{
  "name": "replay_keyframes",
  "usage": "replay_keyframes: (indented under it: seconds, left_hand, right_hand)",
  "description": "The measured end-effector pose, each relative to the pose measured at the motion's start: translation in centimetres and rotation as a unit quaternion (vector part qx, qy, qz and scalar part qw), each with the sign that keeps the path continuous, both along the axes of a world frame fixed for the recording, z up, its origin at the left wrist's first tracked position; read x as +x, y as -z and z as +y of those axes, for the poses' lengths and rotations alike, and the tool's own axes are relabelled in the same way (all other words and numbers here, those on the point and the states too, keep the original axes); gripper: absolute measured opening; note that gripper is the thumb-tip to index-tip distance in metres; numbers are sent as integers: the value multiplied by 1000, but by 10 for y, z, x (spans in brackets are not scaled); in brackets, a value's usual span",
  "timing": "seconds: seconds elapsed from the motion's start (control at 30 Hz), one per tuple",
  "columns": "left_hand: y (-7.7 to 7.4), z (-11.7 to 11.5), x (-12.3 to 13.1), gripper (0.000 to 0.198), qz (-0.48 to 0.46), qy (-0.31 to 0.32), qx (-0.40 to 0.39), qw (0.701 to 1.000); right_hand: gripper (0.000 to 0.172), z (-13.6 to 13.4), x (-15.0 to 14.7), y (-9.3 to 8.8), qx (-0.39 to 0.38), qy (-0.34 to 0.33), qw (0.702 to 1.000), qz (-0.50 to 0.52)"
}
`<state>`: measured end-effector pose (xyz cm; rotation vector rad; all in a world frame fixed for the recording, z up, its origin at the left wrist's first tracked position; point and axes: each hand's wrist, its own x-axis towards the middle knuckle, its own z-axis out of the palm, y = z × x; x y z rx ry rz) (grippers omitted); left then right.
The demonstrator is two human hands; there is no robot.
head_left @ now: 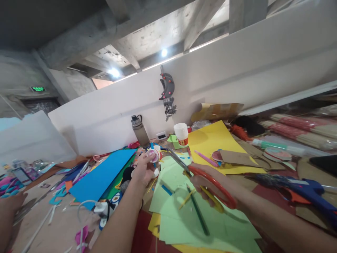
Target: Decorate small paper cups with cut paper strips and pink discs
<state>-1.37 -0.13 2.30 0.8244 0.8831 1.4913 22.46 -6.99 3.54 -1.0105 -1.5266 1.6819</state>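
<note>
My left hand (143,170) is closed on a small round white piece (153,154) with a pink face; a blue strip stands at its top. Its exact kind is unclear. In my right hand (202,182) are scissors (216,186) with one red and one yellow handle, their blades pointing toward the white piece. Below both hands lie light green paper sheets (223,228). On them rest a dark green pencil (198,214), a short blue strip (166,190) and a yellow strip (186,199).
Behind the hands stand a grey bottle (139,130) and stacked paper cups (181,133). Blue card (102,175) lies left, yellow card (210,140) right. A blue glue gun (305,189) sits at right. Another person's arm (12,211) shows at the left edge.
</note>
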Motion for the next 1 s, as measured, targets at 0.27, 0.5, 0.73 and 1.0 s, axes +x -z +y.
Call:
replay_keyframes:
  seconds: [0.27, 0.5, 0.73, 1.0]
  left_hand:
    - [3, -2, 4, 29, -27, 19, -7, 999]
    - [4, -4, 10, 27, -27, 35, -22, 999]
    - [6, -5, 11, 27, -17, 44, -7, 999]
    - [6, -6, 14, 29, -43, 14, -54, 998]
  right_hand:
    - [14, 2, -7, 16, -24, -37, 999, 26]
    - [23, 7, -10, 22, 8, -5, 999, 52]
    - [19, 9, -10, 26, -3, 12, 1000, 19]
    - [19, 8, -10, 26, -7, 32, 999, 4]
